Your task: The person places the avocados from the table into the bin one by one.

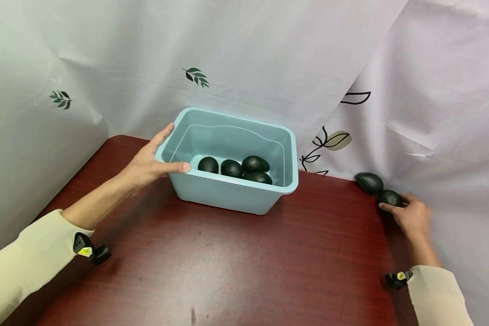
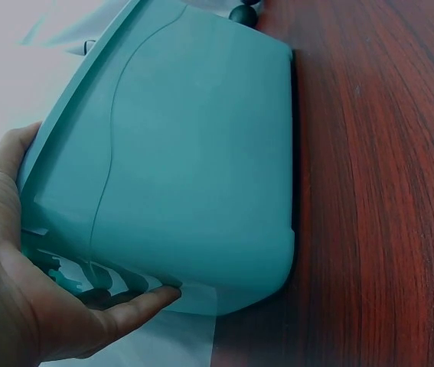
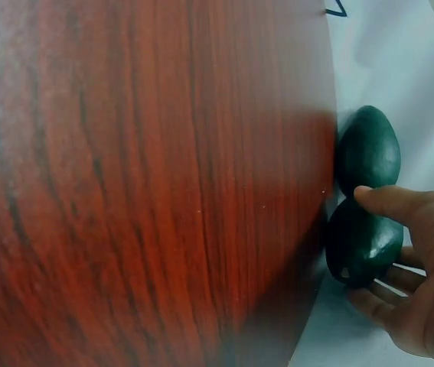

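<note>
A light-blue plastic bin point(image 1: 228, 192) stands towards the back of the table with several dark green avocados point(image 1: 255, 164) inside. At its left end my left hand point(image 1: 151, 158) grips the rim, thumb along the front edge and a finger reaching to the rear. In the left wrist view, that hand point(image 2: 40, 283) spans the bin's end wall point(image 2: 201, 145). Over at the far right, my right hand point(image 1: 415, 215) holds an avocado point(image 1: 390, 198) between thumb and fingers. Another avocado point(image 1: 369, 182) lies just behind it; the right wrist view shows the held avocado point(image 3: 363, 243) against this other one point(image 3: 370, 149).
The reddish-brown wooden table point(image 1: 228, 262) spreads out in front of the bin. A pale curtain point(image 1: 236, 54) with leaf prints hangs along the back and both sides, close behind the bin and beside the right-hand avocados.
</note>
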`<state>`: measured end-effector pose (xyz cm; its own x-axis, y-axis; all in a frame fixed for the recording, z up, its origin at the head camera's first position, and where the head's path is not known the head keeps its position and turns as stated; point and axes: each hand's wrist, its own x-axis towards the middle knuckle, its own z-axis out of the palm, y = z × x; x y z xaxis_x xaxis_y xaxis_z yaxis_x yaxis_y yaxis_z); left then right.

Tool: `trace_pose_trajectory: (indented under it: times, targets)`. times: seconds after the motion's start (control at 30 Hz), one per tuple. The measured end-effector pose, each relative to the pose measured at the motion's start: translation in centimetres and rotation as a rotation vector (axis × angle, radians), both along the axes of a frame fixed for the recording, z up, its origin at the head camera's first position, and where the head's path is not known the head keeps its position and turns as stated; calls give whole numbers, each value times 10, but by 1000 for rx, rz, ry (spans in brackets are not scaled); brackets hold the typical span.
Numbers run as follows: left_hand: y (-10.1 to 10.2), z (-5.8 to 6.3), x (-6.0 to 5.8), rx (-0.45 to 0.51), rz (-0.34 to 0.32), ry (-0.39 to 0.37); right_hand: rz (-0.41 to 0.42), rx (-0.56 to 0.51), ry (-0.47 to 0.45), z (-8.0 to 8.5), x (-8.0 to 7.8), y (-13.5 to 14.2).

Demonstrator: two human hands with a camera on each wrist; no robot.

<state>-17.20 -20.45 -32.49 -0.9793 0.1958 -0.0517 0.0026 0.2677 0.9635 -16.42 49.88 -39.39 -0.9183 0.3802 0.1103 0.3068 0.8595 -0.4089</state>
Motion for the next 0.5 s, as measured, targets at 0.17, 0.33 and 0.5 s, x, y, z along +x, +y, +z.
trace_pose_trajectory:
  times: [0.17,0.33,0.5]
  targets:
    - [0,0,-1,-5,-2,3,-24,-10,-7,-1,1,0]
    - [0,0,-1,1,-3,2,-54,-24,12,-2,2,-1]
    - [-1,-1,-1,4,-8,-7,-95,-49,32,0,2,-3]
